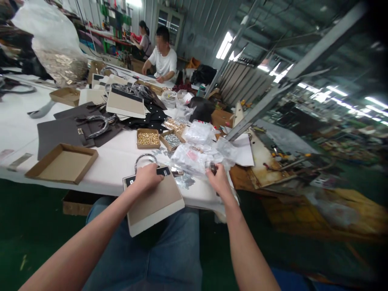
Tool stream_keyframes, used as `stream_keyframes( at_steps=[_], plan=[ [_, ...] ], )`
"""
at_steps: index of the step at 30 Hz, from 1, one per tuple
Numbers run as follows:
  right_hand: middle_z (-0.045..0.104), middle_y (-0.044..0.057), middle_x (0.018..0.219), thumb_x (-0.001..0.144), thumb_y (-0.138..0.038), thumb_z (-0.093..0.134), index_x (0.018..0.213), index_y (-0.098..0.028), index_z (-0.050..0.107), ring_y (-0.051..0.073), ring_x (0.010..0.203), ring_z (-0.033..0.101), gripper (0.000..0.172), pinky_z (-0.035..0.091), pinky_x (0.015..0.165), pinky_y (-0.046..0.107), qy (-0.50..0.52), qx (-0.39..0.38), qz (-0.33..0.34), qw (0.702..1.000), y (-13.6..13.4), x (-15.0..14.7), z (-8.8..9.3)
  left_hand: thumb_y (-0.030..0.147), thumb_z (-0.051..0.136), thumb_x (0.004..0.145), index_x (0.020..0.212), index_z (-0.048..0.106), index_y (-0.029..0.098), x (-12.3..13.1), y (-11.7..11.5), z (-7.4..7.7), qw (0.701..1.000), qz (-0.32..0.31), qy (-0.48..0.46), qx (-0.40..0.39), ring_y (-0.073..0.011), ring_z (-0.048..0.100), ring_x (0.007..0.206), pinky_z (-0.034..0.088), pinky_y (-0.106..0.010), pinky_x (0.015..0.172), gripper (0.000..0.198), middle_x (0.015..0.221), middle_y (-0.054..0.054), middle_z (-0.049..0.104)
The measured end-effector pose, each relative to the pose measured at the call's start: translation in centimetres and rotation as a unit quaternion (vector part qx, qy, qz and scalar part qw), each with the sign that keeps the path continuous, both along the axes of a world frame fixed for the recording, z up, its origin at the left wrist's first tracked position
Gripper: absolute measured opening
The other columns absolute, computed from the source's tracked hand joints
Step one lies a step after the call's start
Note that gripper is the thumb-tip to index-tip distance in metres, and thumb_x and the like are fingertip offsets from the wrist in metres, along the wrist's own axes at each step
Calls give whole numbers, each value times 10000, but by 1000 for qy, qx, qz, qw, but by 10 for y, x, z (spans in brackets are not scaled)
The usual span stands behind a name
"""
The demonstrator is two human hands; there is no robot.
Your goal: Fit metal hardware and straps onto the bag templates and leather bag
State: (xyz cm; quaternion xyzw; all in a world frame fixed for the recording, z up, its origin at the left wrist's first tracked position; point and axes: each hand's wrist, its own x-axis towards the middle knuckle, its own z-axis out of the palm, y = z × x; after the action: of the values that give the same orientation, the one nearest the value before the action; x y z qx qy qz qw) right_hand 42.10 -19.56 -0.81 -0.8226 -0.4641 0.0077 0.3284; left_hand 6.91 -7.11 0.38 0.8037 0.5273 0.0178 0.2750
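a white-covered table point(21, 121) runs away from the seated person, and a beige panel point(157, 198) with a black strip along its far end juts over the near edge, above the jeans point(151, 258). the left hand point(148, 178) grips that panel near the strip, thumb on top, a braided loop handle point(147, 157) arching just beyond it. the right hand point(218, 178) is closed round a small dark object point(214, 169), too blurred to identify, beside clear plastic bags point(194, 155). farther in sit gold-coloured pieces point(147, 138) and silver-coloured pieces point(172, 140) in neighbouring small boxes; a larger cardboard tray point(65, 163) lies to the left, near dark grey sheets point(50, 135) and a pile of similar panels point(125, 103). a bulging translucent sack point(51, 36) stands at the far left. across the table a co-worker in a white top point(168, 62) sits, with another person point(146, 44) behind. a slanting metal post point(285, 83) crosses the view before a dim hall, with strip lights point(336, 91) overhead and a green floor point(27, 226) below.
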Motion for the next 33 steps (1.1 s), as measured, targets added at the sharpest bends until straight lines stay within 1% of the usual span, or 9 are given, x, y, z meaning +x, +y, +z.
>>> stream_keyframes(
  at_steps=[3, 6, 12, 16, 22, 26, 30, 31, 33],
  plan=[
    [731, 242, 1287, 961, -514, 658, 1320, -157, 685, 378, 1178, 667, 507, 535, 1089, 539, -23, 22, -21, 999, -2, 13, -12, 491, 729, 953, 1220, 774, 198, -1, -2, -1, 1000, -4, -2, 10, -416, 794, 1204, 561, -439, 988, 398, 1289, -212, 847],
    [691, 264, 1336, 960, -490, 674, 1301, -141, 747, 399, 1263, 627, 494, 489, 1169, 552, -39, 33, -20, 998, 3, 12, -20, 499, 733, 960, 1213, 767, 208, -2, -4, -1, 1000, -4, -13, 21, -409, 793, 1203, 558, -434, 989, 388, 1285, -199, 851],
    [717, 221, 1287, 996, -501, 700, 1322, -180, 828, 375, 1157, 632, 475, 497, 1052, 510, -98, -2, -63, 993, 11, 8, -27, 500, 730, 987, 1223, 754, 208, -3, -6, 2, 999, -5, -9, 31, -402, 789, 1213, 546, -437, 1004, 376, 1295, -201, 848],
    [727, 215, 1265, 1025, -508, 696, 1369, -188, 813, 389, 1219, 594, 484, 478, 1058, 503, -130, -16, -54, 990, 11, 12, -25, 511, 739, 1009, 1215, 746, 195, -1, -8, 6, 999, -18, 9, 40, -413, 780, 1214, 518, -468, 1065, 378, 1286, -212, 844],
    [700, 236, 1303, 1016, -510, 698, 1421, -170, 771, 423, 1282, 582, 534, 494, 1096, 547, -141, 4, -19, 990, -4, 11, -18, 532, 816, 998, 1321, 682, 180, -5, -18, 15, 988, -26, 14, 150, -413, 659, 1364, 410, -503, 1213, 496, 1426, -220, 752],
    [726, 223, 1288, 1051, -478, 665, 1372, -195, 786, 395, 1187, 654, 445, 521, 1072, 537, -123, 71, 6, 990, -9, -23, -7, 502, 772, 1054, 1436, 633, 229, -36, -23, 21, 979, 7, -68, 190, -359, 612, 1428, 406, -466, 1227, 489, 1517, -155, 702],
    [785, 120, 1143, 1047, -540, 742, 1297, -242, 809, 267, 837, 692, 394, 589, 871, 451, 22, 78, 172, 982, 4, -93, -1, 478, 785, 1053, 1463, 639, 249, -82, -29, 21, 969, 117, -84, 203, -360, 602, 1472, 406, -480, 1251, 492, 1578, -145, 677],
    [795, 114, 1166, 1046, -543, 755, 1317, -255, 806, 265, 847, 704, 399, 600, 865, 447, 44, 77, 205, 975, 10, -111, -1, 483, 804, 1037, 1458, 646, 246, -91, -32, 19, 968, 140, -75, 196, -369, 606, 1471, 413, -489, 1249, 509, 1576, -149, 681],
    [798, 127, 1285, 1044, -519, 773, 1395, -275, 790, 309, 1037, 748, 427, 611, 993, 489, 49, 75, 249, 964, 25, -142, -3, 495, 845, 1001, 1461, 654, 232, -105, -38, 10, 970, 161, -63, 169, -381, 618, 1466, 427, -503, 1244, 563, 1566, -157, 692]
  ],
)
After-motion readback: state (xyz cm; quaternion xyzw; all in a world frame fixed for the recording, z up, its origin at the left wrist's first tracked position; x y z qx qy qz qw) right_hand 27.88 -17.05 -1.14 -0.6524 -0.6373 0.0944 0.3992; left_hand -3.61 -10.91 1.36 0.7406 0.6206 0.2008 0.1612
